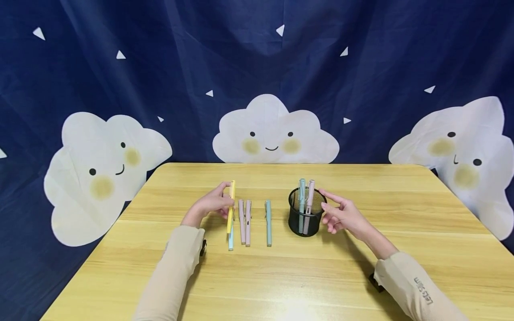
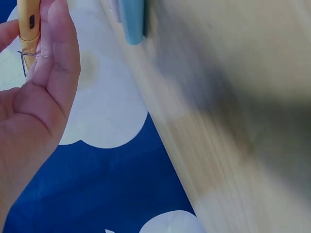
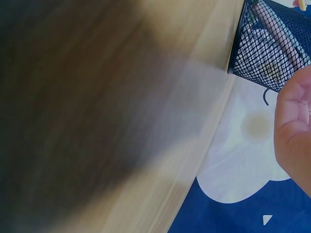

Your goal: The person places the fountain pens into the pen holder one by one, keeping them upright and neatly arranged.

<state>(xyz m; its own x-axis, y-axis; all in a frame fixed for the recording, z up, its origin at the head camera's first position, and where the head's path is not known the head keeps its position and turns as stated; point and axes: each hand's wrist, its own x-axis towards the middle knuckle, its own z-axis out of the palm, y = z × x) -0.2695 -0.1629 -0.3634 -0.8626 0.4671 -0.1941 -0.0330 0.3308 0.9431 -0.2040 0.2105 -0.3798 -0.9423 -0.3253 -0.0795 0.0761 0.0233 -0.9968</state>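
My left hand (image 1: 213, 202) pinches a yellow pen (image 1: 231, 207) between thumb and fingers, raised upright over the table. In the left wrist view the orange-looking pen (image 2: 29, 24) shows its clip and a small dark window. Below it lies a light blue pen (image 1: 230, 242), partly hidden. Two pale purple pens (image 1: 245, 223) lie side by side, with a teal pen (image 1: 268, 224) to their right. A black mesh pen holder (image 1: 296, 223) contains a teal pen (image 1: 302, 196) and a pale purple pen (image 1: 310, 196). My right hand (image 1: 341, 215) touches the holder's right rim with extended fingers.
The wooden table (image 1: 281, 276) ends at a dark blue curtain (image 1: 192, 67) printed with smiling clouds and white triangles. In the right wrist view, the mesh holder (image 3: 267, 58) stands beside the right hand.
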